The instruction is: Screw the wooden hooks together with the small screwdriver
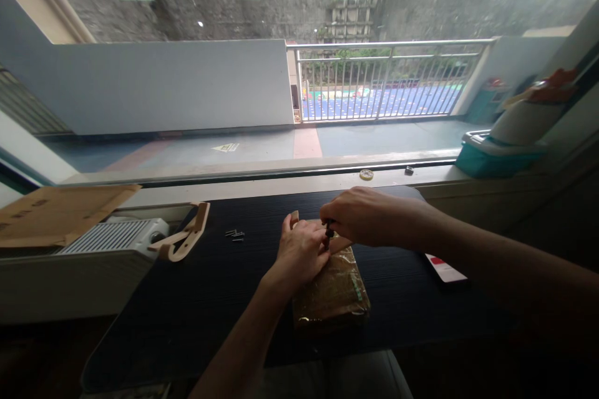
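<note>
My left hand [302,250] is closed over a pale wooden piece [340,243], pressing it onto a box wrapped in brown tape [334,290]. One end of the wood shows beyond my left fingers; the rest is mostly covered. From above, my right hand [362,215] grips a dark upright tool, seemingly a screwdriver [330,230], whose lower end meets the wood beside my left fingertips. Its tip is hidden. To the left, several screws [236,235] lie loose on the black table [219,299]. A bent wooden bracket [187,237] rests at the table's left edge.
A white-and-red flat item [447,268] lies right of the box, under my right forearm. Left of the table stand a white ribbed unit [116,235] and brown cardboard [60,215]. A tape roll [366,174] and a teal bin [496,156] sit along the window sill.
</note>
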The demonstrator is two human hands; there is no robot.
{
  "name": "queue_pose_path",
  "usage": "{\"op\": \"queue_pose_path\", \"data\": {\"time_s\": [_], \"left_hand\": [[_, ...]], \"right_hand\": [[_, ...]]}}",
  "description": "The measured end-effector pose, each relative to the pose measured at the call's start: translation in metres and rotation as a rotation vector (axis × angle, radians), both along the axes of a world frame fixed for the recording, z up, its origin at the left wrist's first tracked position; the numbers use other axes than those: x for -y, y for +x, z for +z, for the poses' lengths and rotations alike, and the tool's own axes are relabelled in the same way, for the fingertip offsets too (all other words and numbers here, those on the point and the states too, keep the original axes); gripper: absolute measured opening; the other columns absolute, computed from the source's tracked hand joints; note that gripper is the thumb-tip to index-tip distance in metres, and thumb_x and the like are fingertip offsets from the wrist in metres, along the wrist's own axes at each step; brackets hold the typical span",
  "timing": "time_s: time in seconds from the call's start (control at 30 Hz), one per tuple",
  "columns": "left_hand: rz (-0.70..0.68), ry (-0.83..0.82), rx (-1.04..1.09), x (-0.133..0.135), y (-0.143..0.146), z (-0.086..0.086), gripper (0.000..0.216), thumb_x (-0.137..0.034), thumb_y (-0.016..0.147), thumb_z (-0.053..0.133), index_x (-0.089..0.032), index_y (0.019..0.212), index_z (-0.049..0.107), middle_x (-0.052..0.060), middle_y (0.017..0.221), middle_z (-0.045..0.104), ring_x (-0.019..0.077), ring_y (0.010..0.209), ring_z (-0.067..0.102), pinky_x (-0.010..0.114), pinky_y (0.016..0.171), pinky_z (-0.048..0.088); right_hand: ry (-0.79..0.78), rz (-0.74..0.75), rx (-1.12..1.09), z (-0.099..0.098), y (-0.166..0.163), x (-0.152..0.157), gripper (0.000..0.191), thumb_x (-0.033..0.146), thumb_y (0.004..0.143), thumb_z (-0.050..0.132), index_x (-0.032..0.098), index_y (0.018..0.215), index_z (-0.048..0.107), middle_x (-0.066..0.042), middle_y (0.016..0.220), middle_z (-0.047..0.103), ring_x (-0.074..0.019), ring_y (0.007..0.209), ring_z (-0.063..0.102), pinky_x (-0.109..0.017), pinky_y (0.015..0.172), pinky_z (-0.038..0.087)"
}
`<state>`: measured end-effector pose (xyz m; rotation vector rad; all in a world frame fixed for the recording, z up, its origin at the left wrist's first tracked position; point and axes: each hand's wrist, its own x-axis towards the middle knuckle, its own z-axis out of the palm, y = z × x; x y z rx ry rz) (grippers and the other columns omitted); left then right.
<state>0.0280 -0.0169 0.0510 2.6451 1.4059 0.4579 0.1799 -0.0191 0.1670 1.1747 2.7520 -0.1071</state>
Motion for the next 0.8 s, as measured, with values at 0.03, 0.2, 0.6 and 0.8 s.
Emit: {"op": "queue_pose_path", "data": {"time_s": [0.03,0.2,0.6,0.8], "left_hand": [[-0.003,0.0,0.002,-0.0002,-0.0001,-0.0005,0.004,-0.023,0.076,0.056,-0.021,0.077,0.06,0.003,0.088,0.067,0.0228,0.094,0.058,0.056,0.104,0.023],[-0.013,-0.008,0.019,-0.0003,-0.0011,-0.0015,0.005,-0.024,0.076,0.057,-0.021,0.079,0.06,0.003,0.09,0.067,0.0232,0.096,0.057,0.057,0.106,0.02],[0.021,-0.013,0.019,0.0,0.0008,-0.0004,0.009,-0.025,0.077,0.056,-0.021,0.083,0.061,0.004,0.087,0.067,0.0235,0.095,0.058,0.054,0.105,0.022],[-0.019,0.015,0.024,0.0,-0.001,-0.0035,0.008,-0.024,0.078,0.055,-0.021,0.08,0.062,0.003,0.088,0.066,0.0236,0.096,0.057,0.055,0.105,0.021]], "right_hand": [[0.004,-0.002,-0.001,-0.0007,-0.0006,-0.0002,0.019,0.015,0.086,0.046,0.013,0.081,0.064,-0.004,0.071,0.063,-0.0103,0.058,0.046,-0.024,0.053,0.027],[0.015,-0.061,0.018,-0.0021,-0.003,0.0,0.022,0.02,0.089,0.045,0.012,0.082,0.064,-0.006,0.071,0.064,-0.0103,0.057,0.045,-0.025,0.051,0.025],[0.037,0.032,0.019,0.0041,-0.0051,-0.0018,0.015,0.012,0.082,0.049,0.014,0.076,0.063,-0.003,0.068,0.063,-0.0101,0.057,0.046,-0.026,0.052,0.025],[0.072,-0.028,0.028,-0.0018,-0.0076,-0.0009,0.018,0.016,0.087,0.047,0.012,0.081,0.064,-0.006,0.072,0.064,-0.0112,0.058,0.049,-0.025,0.051,0.025]]}}
